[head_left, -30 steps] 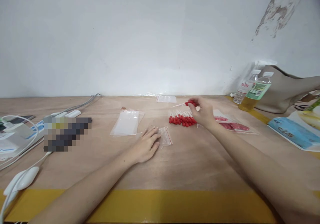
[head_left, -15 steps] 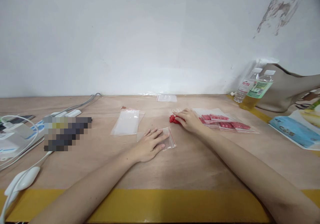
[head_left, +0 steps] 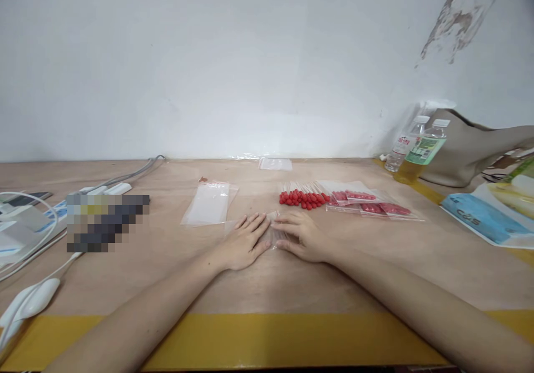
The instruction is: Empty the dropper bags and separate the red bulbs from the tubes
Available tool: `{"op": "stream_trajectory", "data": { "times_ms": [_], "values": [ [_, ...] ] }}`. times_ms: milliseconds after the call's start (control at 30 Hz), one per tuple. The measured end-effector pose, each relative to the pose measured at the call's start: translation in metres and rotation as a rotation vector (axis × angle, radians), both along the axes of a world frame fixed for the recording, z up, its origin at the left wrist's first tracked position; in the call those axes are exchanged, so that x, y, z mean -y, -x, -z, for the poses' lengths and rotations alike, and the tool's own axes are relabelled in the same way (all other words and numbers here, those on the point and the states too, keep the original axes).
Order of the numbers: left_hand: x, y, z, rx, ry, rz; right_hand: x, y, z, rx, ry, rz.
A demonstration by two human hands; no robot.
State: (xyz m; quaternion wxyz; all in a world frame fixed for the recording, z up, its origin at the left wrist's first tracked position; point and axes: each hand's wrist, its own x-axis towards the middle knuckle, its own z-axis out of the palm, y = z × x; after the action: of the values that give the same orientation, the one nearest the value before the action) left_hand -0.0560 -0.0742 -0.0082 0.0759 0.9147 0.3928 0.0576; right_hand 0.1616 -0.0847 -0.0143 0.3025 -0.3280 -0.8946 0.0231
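My left hand (head_left: pixel 243 243) lies flat, fingers stretched out, on a small clear zip bag (head_left: pixel 272 229) in the middle of the wooden table (head_left: pixel 267 273). My right hand (head_left: pixel 301 235) rests on the same bag from the right, its fingers curled at the bag's edge. Just behind the hands lies a row of red-tipped white sticks (head_left: pixel 303 196). To their right lie several filled zip bags (head_left: pixel 367 202) with red contents. A stack of empty clear bags (head_left: pixel 208 203) lies to the left of the hands.
Two drink bottles (head_left: pixel 417 149) stand at the back right beside a beige bag (head_left: pixel 475 148). A blue packet (head_left: pixel 479 219) lies at the right edge. White cables and chargers (head_left: pixel 29 234) crowd the left side. A yellow strip (head_left: pixel 267 337) marks the table's near edge.
My right hand put down the red-tipped sticks it held over the pile and came back and left to the small bag. My left hand stayed on that bag.
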Motion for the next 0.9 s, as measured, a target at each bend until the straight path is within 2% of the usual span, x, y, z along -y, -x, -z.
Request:
{"op": "stream_trajectory", "data": {
  "times_ms": [133, 233, 333, 433, 500, 600, 667, 700, 833, 900],
  "values": [
    [0.001, 0.0, -0.003, 0.033, 0.057, -0.078, 0.001, -0.001, 0.002, 0.106, 0.122, 0.064],
    [-0.001, 0.001, -0.007, 0.167, 0.066, -0.152, 0.0, -0.003, 0.003, 0.095, 0.151, 0.086],
    [-0.01, 0.006, -0.01, 0.323, 0.021, -0.292, 0.001, -0.003, 0.004, 0.067, 0.147, 0.045],
    [-0.018, 0.014, -0.013, 0.331, 0.042, -0.405, -0.002, -0.006, 0.0, 0.03, 0.07, 0.046],
    [-0.019, 0.017, -0.016, 0.285, 0.098, -0.44, -0.008, -0.015, -0.007, -0.014, -0.009, 0.174],
    [-0.018, 0.02, -0.021, 0.181, 0.192, -0.439, -0.022, -0.045, -0.022, -0.057, -0.08, 0.597],
    [-0.019, 0.022, -0.025, 0.155, 0.184, -0.44, -0.029, -0.072, -0.031, 0.056, -0.054, 0.859],
    [-0.021, 0.025, -0.028, 0.169, 0.141, -0.462, -0.032, -0.085, -0.034, 0.148, -0.01, 0.936],
    [-0.042, 0.05, -0.035, 0.238, -0.128, -0.735, -0.033, -0.122, -0.037, 0.422, 0.207, 1.107],
    [-0.056, 0.067, -0.034, 0.213, -0.169, -0.882, -0.034, -0.129, -0.037, 0.468, 0.276, 1.12]
  ]
}}
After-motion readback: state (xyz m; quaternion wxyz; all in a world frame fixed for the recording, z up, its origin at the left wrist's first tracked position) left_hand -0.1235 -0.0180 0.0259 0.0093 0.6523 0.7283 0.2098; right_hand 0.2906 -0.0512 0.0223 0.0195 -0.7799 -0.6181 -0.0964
